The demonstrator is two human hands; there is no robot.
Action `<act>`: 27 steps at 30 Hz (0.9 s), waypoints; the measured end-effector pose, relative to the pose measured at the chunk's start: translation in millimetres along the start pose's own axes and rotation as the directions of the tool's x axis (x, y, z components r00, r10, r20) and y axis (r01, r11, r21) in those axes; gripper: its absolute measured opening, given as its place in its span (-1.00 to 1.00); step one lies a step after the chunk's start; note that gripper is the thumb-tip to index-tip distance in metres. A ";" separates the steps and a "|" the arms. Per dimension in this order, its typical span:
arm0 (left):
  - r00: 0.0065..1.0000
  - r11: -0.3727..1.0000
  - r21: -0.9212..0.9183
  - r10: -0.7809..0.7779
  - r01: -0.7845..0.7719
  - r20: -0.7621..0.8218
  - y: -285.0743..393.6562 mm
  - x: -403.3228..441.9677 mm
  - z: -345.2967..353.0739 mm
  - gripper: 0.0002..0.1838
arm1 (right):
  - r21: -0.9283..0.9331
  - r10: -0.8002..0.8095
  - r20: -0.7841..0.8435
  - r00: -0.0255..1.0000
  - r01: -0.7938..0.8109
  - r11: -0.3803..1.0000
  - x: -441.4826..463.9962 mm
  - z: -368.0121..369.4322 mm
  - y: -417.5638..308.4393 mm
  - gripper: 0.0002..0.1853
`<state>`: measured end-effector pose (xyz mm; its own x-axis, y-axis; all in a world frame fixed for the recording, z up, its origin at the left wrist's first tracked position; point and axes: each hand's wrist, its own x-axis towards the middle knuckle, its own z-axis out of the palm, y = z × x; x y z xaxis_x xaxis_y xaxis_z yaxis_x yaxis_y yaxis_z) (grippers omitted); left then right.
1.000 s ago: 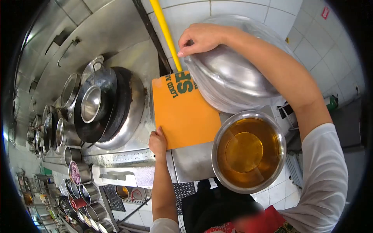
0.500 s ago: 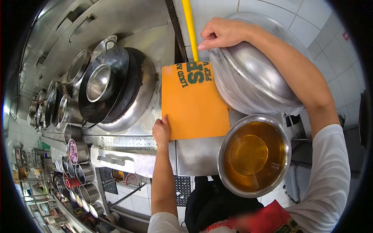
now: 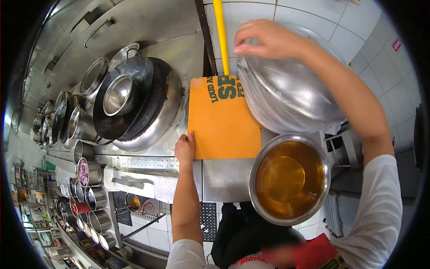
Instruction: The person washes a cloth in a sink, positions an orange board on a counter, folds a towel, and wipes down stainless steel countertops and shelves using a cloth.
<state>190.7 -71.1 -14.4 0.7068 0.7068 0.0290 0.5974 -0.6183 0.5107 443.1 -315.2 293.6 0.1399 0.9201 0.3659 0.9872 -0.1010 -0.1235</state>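
A steel counter with a smooth metal top runs in front of the person. On its right side sits a broad, rounded silver metal vessel wrapped in clear, wrinkled plastic. Nearer the person stands a wide round steel bowl holding clear amber liquid; what supports it cannot be made out. To the far left rests a black, curved metal wok, tilted, with a looped handle.

A flat orange rectangular board with dark green lettering lies between the wok and the wrapped vessel, its near right corner just beside the bowl's rim. The left hand grips the board's near left edge, fingers curled. A slim yellow pole reaches down to the board's far edge.

The right hand hangs over the vessel's far left side, thumb and index finger parted; whether its other fingers pinch the plastic cannot be told. A small round silver bowl sits inside the wok.
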 end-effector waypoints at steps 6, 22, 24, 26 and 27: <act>0.935 0.975 -0.080 0.176 -0.209 -0.307 10.8 -15.2 -2.7 -0.56 | 0.261 0.577 0.001 0.817 -0.557 0.789 -193.1 -72.2 -166.9 -0.85; 0.742 0.751 -0.659 0.414 0.048 0.526 123.4 -153.7 -33.0 -0.55 | 0.762 0.940 0.217 -0.264 -0.556 -0.332 -392.5 110.0 -253.5 -0.49; 0.757 0.765 -0.642 0.448 -0.051 0.475 122.4 -152.7 -30.8 -0.56 | 0.785 0.941 0.232 -0.245 -0.525 -0.330 -388.2 107.3 -252.6 -0.56; 0.769 0.778 -0.599 0.497 -0.190 0.402 123.7 -150.8 -30.4 -0.57 | 0.785 0.946 0.268 -0.184 -0.527 -0.325 -390.4 102.6 -249.6 -0.59; 0.781 0.769 -0.611 0.496 -0.190 0.380 123.3 -149.7 -30.6 -0.57 | 0.803 0.951 0.289 -0.111 -0.513 -0.304 -395.2 103.9 -247.0 -0.64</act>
<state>146.9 -242.7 70.5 0.9921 0.1147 -0.0510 0.0931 -0.3999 0.9118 136.1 -614.6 83.7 0.9012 -0.0887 -0.4243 -0.4329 -0.1369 -0.8910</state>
